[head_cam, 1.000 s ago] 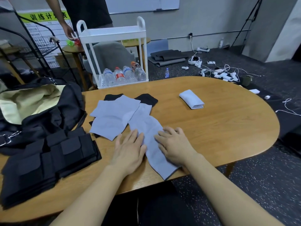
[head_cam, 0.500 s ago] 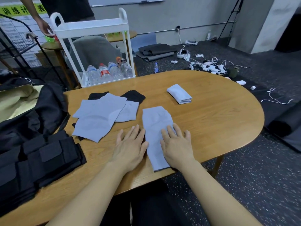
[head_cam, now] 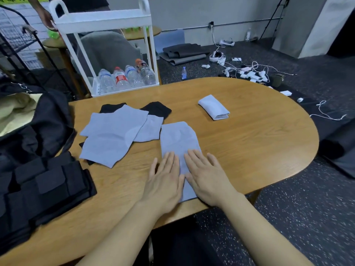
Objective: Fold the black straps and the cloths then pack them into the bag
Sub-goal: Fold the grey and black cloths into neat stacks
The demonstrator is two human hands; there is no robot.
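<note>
A grey-blue cloth [head_cam: 178, 139] lies flat and lengthwise on the wooden table [head_cam: 259, 143] in front of me. My left hand [head_cam: 165, 181] and my right hand [head_cam: 207, 179] rest side by side on its near half, fingers straight, palms down. To the left lies a loose pile of grey-blue cloths [head_cam: 113, 137] over black cloths [head_cam: 156, 109]. A folded pale cloth [head_cam: 214, 109] sits further back on the right. Folded black straps [head_cam: 44, 187] are stacked at the table's left edge. The open black bag [head_cam: 48, 127] with a cream lining stands behind them.
A white cart [head_cam: 103, 18] with water bottles [head_cam: 126, 76] stands behind the table. Another person's hand [head_cam: 47, 19] is at its top left. Cables and chargers [head_cam: 247, 72] litter the dark floor at the right. A black wire rack [head_cam: 19, 41] stands at the far left.
The cloth under my hands has been turned from a slant to lie straight away from me, apart from the pile. Both hands slid closer together on it.
</note>
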